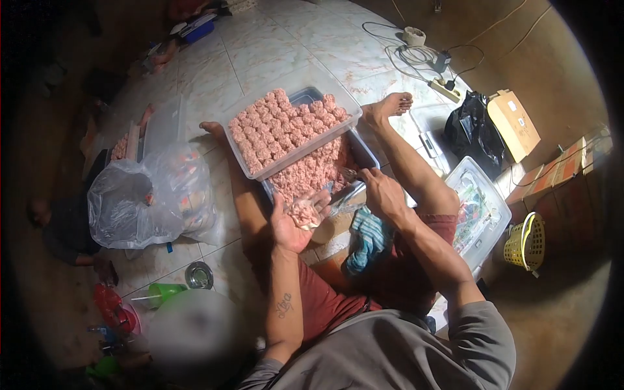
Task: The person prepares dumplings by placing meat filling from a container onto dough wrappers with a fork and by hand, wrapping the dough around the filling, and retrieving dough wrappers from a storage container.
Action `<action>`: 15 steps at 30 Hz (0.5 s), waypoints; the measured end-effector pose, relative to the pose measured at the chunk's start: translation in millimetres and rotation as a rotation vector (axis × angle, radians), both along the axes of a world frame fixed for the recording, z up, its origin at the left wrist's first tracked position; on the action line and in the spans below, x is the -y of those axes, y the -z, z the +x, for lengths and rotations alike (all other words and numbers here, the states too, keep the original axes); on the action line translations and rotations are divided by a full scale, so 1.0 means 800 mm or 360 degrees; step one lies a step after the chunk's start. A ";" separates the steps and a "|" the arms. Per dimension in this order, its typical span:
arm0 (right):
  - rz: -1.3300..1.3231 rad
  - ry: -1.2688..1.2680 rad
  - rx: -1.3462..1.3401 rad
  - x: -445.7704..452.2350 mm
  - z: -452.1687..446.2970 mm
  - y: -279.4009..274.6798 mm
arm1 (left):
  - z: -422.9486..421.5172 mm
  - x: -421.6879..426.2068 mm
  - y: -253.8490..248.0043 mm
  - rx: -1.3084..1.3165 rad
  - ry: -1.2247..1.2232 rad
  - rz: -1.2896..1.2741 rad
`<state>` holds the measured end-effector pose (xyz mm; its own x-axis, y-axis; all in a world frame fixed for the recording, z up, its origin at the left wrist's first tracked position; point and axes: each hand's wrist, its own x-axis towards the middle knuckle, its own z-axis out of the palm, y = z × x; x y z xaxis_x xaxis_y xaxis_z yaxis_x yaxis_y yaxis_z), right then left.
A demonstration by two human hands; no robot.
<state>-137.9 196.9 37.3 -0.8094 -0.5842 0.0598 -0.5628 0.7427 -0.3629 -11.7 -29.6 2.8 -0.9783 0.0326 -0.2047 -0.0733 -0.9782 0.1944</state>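
1. Two bare hands work just below a clear tray in the middle of the view, which holds rows of knobbly pink balls and has a gap in its upper part.
2. Below the tray, and partly covered by it, a blue tub holds more pink lumps.
3. The left hand is near the tray's lower edge, palm up. Its grip is open, fingers loosely spread, with a soft pink portion lying in the palm.
4. The right hand, to the lower right of the tray, has its grip closed around a metal utensil, whose end is at the pink lumps; its exact shape is unclear.
5. Below the tray, between the person's legs, lies a striped blue cloth.
6. Left of the tray, a large clear plastic bag sits on the tiled floor; beyond it is another person in dark clothing.
7. Right of the tray are a black bag, a clear bin and a yellow basket.
8. Above and right of it, cords run to a power strip.
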 end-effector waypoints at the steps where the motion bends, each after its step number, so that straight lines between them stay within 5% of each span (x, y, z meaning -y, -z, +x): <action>1: -0.0270 -0.0112 0.0054 0.001 0.009 -0.028 | -0.004 0.002 -0.002 -0.0016 -0.0013 -0.0002; 4: -0.0842 -0.0694 0.0266 -0.004 0.034 -0.053 | 0.016 -0.007 -0.004 -0.0066 0.0000 0.0267; 6: -0.0342 -0.0765 0.0304 -0.006 0.061 -0.038 | 0.017 -0.019 -0.022 -0.0094 0.0075 0.0292; 12: -0.0215 -0.0493 0.0294 -0.004 0.099 -0.064 | 0.027 -0.038 -0.001 -0.0064 -0.0297 0.0481; 14: -0.0533 -0.0395 0.0420 0.005 0.122 -0.032 | 0.019 -0.050 0.000 -0.0294 -0.0300 0.0166; 15: -0.0501 -0.0360 0.0505 0.004 0.131 -0.024 | 0.015 -0.050 0.008 -0.0065 -0.0450 0.0021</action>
